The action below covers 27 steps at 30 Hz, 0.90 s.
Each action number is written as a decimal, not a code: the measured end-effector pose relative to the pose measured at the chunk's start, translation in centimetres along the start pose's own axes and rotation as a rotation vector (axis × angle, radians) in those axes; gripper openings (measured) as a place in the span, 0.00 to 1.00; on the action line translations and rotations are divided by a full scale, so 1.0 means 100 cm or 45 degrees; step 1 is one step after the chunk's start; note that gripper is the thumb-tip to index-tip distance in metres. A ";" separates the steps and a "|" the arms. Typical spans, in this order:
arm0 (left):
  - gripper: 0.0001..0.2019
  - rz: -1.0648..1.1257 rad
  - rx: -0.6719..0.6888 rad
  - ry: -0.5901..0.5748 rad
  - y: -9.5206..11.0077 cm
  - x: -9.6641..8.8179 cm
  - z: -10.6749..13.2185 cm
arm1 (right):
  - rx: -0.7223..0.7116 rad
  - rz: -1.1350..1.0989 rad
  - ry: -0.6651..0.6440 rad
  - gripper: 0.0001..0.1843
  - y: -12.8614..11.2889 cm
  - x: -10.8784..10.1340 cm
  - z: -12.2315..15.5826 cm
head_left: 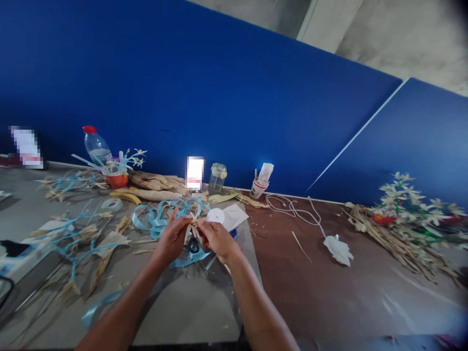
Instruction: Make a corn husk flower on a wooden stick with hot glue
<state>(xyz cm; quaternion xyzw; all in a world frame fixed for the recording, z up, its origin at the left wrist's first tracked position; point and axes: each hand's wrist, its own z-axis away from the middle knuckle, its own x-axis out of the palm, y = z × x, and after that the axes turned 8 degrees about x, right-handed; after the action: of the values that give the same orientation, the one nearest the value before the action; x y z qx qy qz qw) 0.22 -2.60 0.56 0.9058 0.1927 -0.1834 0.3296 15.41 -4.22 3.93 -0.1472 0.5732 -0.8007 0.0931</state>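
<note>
Husk flower (193, 225) mid-bench (321, 292), pinched by left hand (171, 240) and right hand (216, 239), both closed on its strips. Looks part-built, petals loose, unwrapped. Blue ribbon (155, 218) at 11 o'clock, finished flowers (124, 161) at 10.

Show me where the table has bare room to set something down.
Bare: brown tabletop between white paper flower and dried-husk pile; grey mat between left hand and near edge. Crowded: blue ribbon, husk strips further left.

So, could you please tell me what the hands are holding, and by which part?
A small husk flower, pinched from both sides by the fingertips: the left hand on its left side, the right hand on its right.
</note>
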 end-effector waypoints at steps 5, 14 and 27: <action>0.08 0.011 0.037 -0.118 -0.004 0.006 0.006 | 0.079 0.020 0.000 0.28 0.008 -0.003 -0.001; 0.07 0.056 0.153 -0.207 0.004 -0.002 0.005 | 0.375 -0.140 -0.214 0.27 0.008 -0.011 0.000; 0.06 0.152 0.325 -0.163 0.009 -0.007 0.004 | 0.322 -0.299 -0.452 0.29 0.006 -0.016 0.008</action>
<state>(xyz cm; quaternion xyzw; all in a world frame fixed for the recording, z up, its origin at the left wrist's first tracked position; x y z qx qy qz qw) -0.07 -3.67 1.08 0.9368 0.0921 -0.2437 0.2336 17.23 -4.63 3.37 -0.3385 0.4219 -0.8330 0.1164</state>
